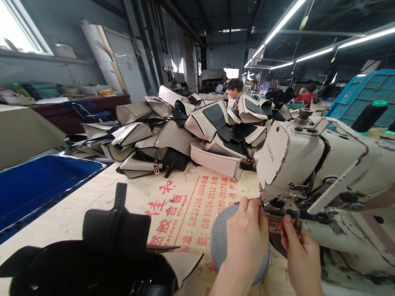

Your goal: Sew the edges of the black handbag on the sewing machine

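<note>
My left hand point(247, 234) is pinched at the needle area under the head of the cream sewing machine point(311, 164); what its fingertips hold is too small to name. My right hand point(298, 246) is beside it, fingers closed on a small metal part or thread by the presser foot. A grey roll of tape point(219, 240) lies on the table just under my left hand. A black bag piece with a strap point(117, 230) lies at the near left.
A big pile of beige-and-black bag parts point(185, 131) covers the far side of the plywood table point(185, 197). A blue bin point(37, 185) stands at the left. A black thread cone point(368, 117) and a blue crate point(361, 96) are at right. Other people sit far back.
</note>
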The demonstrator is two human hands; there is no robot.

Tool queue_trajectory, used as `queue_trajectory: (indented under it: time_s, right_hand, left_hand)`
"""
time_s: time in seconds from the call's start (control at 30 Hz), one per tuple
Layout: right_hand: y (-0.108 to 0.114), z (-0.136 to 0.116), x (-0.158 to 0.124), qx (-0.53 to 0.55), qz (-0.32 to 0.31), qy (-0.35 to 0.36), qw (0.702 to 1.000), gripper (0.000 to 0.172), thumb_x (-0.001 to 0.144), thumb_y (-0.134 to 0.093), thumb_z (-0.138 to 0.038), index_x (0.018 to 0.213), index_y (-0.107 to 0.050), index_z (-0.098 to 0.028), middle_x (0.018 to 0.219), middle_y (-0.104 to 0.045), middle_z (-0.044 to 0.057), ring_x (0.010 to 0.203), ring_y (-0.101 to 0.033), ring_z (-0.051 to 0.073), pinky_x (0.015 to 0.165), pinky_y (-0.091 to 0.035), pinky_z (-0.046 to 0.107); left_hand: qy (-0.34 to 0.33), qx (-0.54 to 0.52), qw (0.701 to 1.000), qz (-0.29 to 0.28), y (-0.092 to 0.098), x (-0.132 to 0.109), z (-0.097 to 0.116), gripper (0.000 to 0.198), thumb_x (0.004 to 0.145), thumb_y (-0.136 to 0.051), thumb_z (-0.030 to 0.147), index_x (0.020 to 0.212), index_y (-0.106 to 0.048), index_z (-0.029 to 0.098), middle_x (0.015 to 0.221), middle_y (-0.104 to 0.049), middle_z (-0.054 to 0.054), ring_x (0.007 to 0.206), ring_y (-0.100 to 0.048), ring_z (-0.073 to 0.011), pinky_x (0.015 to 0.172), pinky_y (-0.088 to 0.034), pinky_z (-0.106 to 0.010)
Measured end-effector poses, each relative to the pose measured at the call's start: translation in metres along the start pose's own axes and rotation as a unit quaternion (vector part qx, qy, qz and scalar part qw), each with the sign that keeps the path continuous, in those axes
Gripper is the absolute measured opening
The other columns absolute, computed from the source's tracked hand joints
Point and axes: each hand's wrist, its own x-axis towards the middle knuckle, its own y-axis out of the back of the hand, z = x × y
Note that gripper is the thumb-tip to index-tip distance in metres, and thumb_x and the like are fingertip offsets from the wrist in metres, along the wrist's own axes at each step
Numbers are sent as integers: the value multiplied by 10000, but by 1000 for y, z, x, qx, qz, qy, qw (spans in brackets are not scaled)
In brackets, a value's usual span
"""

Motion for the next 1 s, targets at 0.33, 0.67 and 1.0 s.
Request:
queue_trajectory:
  time_s: [0.33, 0.67, 1.0]
  right_hand:
    - [0, -1, 3, 61, 23, -27, 998, 410, 660, -664, -497, 738, -609, -98, 757, -589, 77, 678, -528, 168, 483, -427, 199]
    - [-5, -11, -3, 94, 9, -49, 994, 378, 653, -674, -484, 677, -589, -116, 686, -560, 37, 649, -506, 138, 530, -451, 193]
    - [-9, -14, -5, 120, 11, -65, 991, 386, 623, -700, -475, 702, -588, -115, 678, -564, 31, 621, -517, 128, 519, -461, 186]
  left_hand:
    - [-7, 38, 999, -7, -3, 5, -2, 119, 853, -383, 180, 832, -488, 231, 822, -555, 4, 637, -566, -148, 523, -334, -249]
    - [-14, 57, 998, 2, -2, 4, 0, 108, 846, -399, 171, 836, -487, 233, 807, -558, 8, 617, -562, -144, 507, -323, -248]
    - [-20, 71, 997, -1, -3, 4, -1, 106, 851, -396, 182, 839, -486, 236, 820, -559, 9, 614, -564, -149, 500, -334, -256]
